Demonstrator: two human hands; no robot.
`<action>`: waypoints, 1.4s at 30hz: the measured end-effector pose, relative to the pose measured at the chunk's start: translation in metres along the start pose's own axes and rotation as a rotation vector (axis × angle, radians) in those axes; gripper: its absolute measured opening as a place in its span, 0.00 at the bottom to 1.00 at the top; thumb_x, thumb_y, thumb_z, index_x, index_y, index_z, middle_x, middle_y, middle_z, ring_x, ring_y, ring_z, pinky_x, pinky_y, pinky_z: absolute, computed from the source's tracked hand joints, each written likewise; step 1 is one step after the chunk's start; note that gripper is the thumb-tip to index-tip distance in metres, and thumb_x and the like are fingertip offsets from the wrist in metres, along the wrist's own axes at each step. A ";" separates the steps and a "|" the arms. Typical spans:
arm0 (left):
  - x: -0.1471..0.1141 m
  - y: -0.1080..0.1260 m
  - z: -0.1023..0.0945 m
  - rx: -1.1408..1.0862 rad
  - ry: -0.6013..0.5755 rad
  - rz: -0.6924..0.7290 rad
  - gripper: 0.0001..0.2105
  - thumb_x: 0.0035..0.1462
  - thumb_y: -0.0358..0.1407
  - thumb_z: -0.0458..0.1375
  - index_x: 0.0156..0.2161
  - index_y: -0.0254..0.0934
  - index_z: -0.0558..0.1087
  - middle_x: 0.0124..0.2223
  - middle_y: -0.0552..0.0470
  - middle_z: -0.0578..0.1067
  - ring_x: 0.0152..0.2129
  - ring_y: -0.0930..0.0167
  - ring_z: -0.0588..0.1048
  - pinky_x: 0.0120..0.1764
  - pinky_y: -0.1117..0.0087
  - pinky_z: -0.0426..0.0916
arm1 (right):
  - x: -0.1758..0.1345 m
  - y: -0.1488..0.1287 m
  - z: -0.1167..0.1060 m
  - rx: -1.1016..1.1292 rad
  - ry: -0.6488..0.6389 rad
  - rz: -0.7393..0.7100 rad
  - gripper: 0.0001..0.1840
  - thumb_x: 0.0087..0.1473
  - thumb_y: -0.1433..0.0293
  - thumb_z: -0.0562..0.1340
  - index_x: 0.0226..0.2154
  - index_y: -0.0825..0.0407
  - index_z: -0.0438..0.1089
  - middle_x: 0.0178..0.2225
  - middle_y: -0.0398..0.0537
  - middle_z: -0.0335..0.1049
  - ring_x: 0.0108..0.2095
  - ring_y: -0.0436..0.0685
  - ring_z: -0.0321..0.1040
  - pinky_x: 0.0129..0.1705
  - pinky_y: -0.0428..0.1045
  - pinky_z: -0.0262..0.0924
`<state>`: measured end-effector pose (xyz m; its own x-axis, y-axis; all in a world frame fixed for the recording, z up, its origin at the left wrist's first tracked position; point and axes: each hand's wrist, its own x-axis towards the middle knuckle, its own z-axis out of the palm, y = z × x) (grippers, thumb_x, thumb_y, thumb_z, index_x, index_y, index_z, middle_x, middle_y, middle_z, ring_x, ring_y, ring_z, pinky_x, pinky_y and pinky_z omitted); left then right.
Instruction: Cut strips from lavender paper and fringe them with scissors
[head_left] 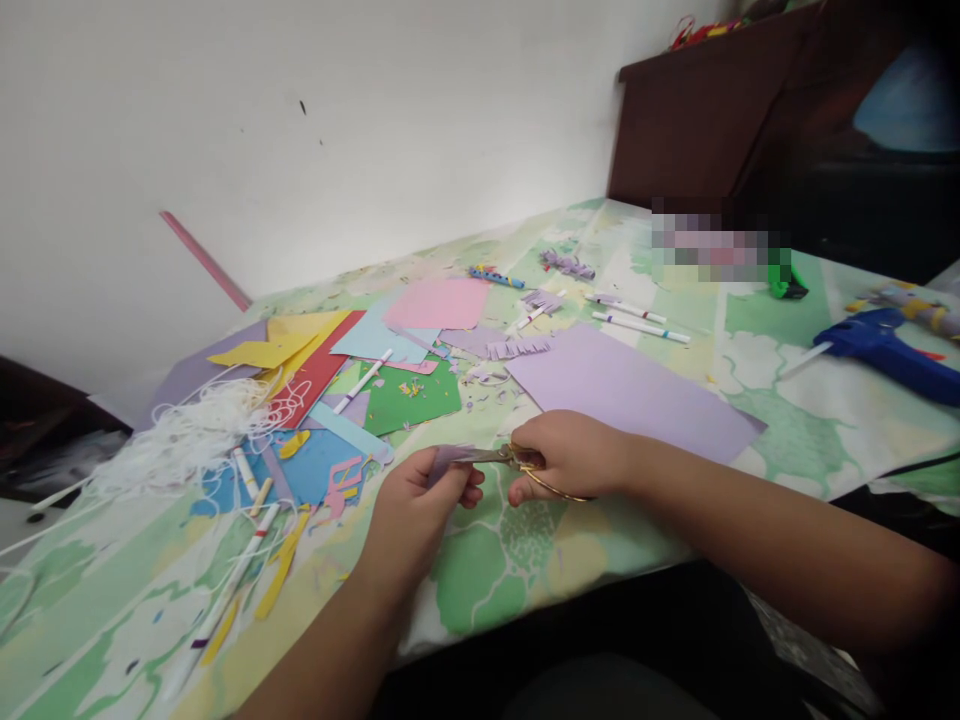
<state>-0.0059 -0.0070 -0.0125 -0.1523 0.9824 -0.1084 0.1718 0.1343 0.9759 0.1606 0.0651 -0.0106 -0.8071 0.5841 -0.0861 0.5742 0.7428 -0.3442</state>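
Observation:
Near the table's front edge, my left hand (425,500) pinches a small strip of purple paper (448,458) between thumb and fingers. My right hand (574,452) grips a pair of scissors (507,456) by its gold-coloured handles. Their blades point left and meet the purple strip by my left fingertips. Part of the strip is hidden in my left hand. Just beyond my right hand lies a large sheet of purple paper (630,385). Behind the scissors rests a fringed purple strip (519,349), with small paper scraps around it.
White string (187,435) lies tangled at the left, beside coloured paper sheets and a green sheet (412,395). Several white markers, one a marker (641,327) at the back, are scattered about. A blue glue gun (885,350) lies at the right on the patterned tablecloth (480,580).

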 end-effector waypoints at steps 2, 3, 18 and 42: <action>0.000 0.001 0.001 0.006 0.011 0.005 0.05 0.44 0.33 0.54 0.26 0.34 0.69 0.21 0.55 0.71 0.18 0.76 0.68 0.23 0.76 0.62 | 0.000 0.000 0.000 -0.008 0.004 0.003 0.31 0.39 0.44 0.45 0.23 0.53 0.63 0.20 0.45 0.62 0.19 0.48 0.52 0.19 0.43 0.40; -0.001 0.001 0.001 0.011 0.013 0.007 0.05 0.44 0.33 0.54 0.25 0.34 0.69 0.21 0.55 0.71 0.18 0.76 0.68 0.23 0.75 0.62 | 0.001 0.000 0.000 -0.011 0.006 0.005 0.31 0.39 0.44 0.45 0.23 0.53 0.63 0.20 0.45 0.62 0.19 0.48 0.52 0.19 0.43 0.40; -0.006 0.013 0.006 0.090 0.064 -0.016 0.06 0.44 0.34 0.53 0.21 0.34 0.68 0.17 0.55 0.69 0.16 0.76 0.66 0.22 0.75 0.60 | 0.002 0.004 -0.001 -0.031 0.041 -0.003 0.30 0.39 0.44 0.46 0.21 0.53 0.64 0.18 0.44 0.62 0.18 0.47 0.51 0.19 0.43 0.40; -0.004 0.004 0.000 -0.132 0.037 -0.069 0.06 0.43 0.36 0.55 0.23 0.34 0.67 0.20 0.56 0.69 0.16 0.77 0.66 0.21 0.76 0.61 | 0.000 0.006 -0.003 -0.028 0.040 -0.012 0.28 0.39 0.46 0.47 0.23 0.53 0.63 0.19 0.42 0.59 0.19 0.47 0.48 0.20 0.43 0.39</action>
<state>-0.0046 -0.0104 -0.0081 -0.1954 0.9656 -0.1718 0.0306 0.1810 0.9830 0.1642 0.0705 -0.0099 -0.8079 0.5876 -0.0445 0.5690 0.7582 -0.3185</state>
